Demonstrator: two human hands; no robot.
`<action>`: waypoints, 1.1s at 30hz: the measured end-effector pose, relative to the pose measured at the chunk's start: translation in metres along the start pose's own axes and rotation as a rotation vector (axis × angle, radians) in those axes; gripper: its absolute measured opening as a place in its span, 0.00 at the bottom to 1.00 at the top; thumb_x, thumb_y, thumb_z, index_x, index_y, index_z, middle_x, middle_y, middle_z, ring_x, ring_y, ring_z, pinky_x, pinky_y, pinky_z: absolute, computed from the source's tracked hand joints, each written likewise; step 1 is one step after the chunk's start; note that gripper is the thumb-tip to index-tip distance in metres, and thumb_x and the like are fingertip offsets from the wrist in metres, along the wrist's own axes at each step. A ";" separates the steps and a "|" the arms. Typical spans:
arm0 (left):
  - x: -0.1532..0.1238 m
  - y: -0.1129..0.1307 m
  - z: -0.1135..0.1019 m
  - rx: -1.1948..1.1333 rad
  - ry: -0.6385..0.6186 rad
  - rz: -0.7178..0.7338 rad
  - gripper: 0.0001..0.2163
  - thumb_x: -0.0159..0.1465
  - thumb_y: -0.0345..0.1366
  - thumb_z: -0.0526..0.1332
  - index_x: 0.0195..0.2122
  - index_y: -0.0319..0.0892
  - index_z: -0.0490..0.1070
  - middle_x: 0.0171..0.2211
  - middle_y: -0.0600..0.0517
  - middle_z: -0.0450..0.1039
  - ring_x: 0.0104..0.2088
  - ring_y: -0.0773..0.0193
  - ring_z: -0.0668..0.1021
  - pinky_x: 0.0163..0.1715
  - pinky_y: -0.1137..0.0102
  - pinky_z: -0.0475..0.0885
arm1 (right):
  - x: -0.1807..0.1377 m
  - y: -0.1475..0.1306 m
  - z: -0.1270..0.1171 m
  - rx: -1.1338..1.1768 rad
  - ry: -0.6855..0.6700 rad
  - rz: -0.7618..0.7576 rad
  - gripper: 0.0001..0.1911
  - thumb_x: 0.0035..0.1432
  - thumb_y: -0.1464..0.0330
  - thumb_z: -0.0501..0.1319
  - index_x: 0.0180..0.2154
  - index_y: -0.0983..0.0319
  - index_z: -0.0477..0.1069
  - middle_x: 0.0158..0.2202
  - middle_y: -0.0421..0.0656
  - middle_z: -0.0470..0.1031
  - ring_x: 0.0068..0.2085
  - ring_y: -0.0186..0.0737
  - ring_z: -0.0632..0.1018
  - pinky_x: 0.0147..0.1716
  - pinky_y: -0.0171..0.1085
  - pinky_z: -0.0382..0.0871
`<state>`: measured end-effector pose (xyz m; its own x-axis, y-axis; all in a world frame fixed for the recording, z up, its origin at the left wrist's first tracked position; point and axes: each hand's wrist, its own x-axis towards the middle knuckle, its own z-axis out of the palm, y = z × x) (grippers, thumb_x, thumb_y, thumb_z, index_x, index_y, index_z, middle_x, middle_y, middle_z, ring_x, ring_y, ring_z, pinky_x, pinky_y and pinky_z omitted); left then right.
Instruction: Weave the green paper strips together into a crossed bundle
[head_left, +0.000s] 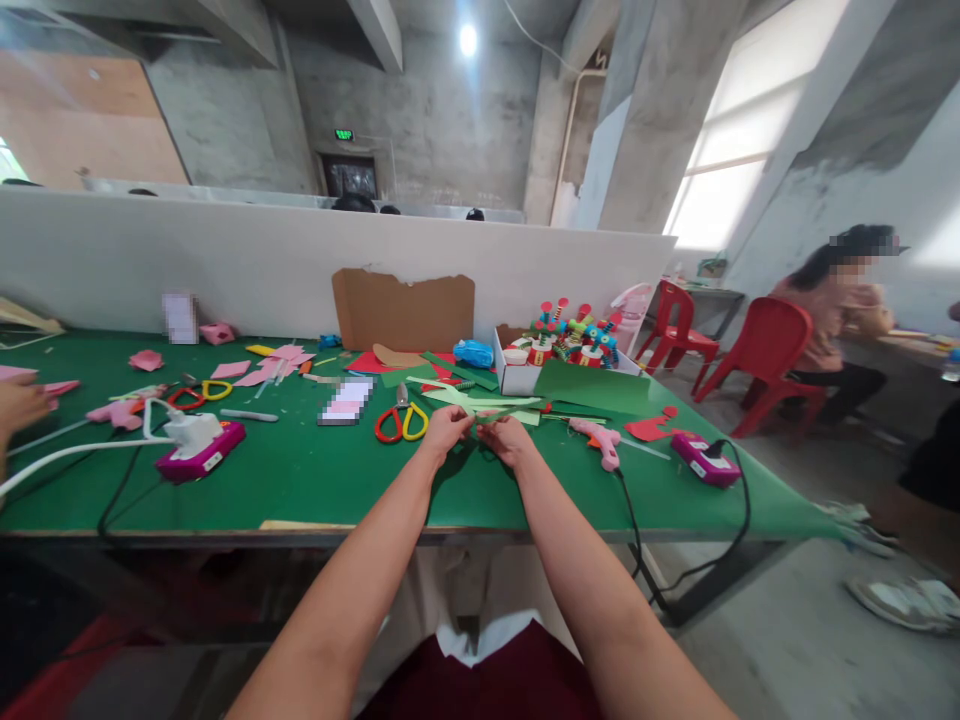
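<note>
Two bare arms reach out over a green worktop [300, 480] littered with craft scraps. At the far left edge another person's hand [19, 405] rests on the worktop near pink paper pieces [146, 360]. Just right of it a magenta power strip [201, 452] lies with a white plug and cable on it, and beyond it sit scissors with red and yellow handles [196, 394]. Nearer the middle, a second pair of red-and-yellow scissors [401, 420] lies just beside the left hand [448, 428]. That hand's fingers are pressed together, pinching one end of a pale green paper strip [487, 408], which is held just above the worktop between both hands. The right hand [510, 438] meets it closely, its fingers likewise pinching the same strip, though how exactly they lie on it is too small to tell. Behind the hands stands a torn sheet of brown cardboard [405, 310] against the white partition, and a white box of colourful toy figures [566, 345] sits to its right. Further right lie a pink glue gun [600, 440], a red paper cut-out [651, 426] and another magenta power strip [706, 460]. Off the worktop, red plastic chairs [772, 360] stand near a seated person.
</note>
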<state>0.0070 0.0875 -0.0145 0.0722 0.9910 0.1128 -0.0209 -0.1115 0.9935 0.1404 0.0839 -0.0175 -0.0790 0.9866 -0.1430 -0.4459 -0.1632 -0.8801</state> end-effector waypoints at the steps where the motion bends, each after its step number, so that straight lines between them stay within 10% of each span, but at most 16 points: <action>1: 0.000 -0.001 0.000 0.002 0.000 0.000 0.15 0.44 0.43 0.70 0.18 0.39 0.66 0.15 0.56 0.66 0.17 0.71 0.67 0.19 0.75 0.60 | 0.000 0.000 0.000 -0.018 0.006 -0.012 0.10 0.38 0.74 0.72 0.24 0.63 0.72 0.18 0.36 0.72 0.21 0.29 0.72 0.26 0.31 0.70; 21: 0.003 -0.001 0.000 -0.095 0.040 0.004 0.13 0.44 0.41 0.69 0.23 0.40 0.69 0.16 0.58 0.67 0.16 0.72 0.67 0.17 0.76 0.61 | 0.004 0.003 -0.002 -0.354 0.030 -0.205 0.07 0.39 0.67 0.70 0.24 0.63 0.77 0.17 0.36 0.73 0.21 0.32 0.71 0.25 0.33 0.67; 33: -0.002 0.003 0.005 -0.157 -0.063 0.002 0.18 0.41 0.43 0.73 0.28 0.39 0.70 0.19 0.57 0.69 0.18 0.73 0.68 0.18 0.77 0.61 | 0.004 -0.002 0.001 0.065 0.055 -0.041 0.09 0.42 0.74 0.71 0.25 0.63 0.72 0.18 0.36 0.74 0.20 0.28 0.73 0.25 0.28 0.72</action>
<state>0.0117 0.0844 -0.0116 0.1342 0.9836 0.1207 -0.1764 -0.0962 0.9796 0.1405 0.0885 -0.0162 -0.0109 0.9909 -0.1341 -0.5047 -0.1212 -0.8547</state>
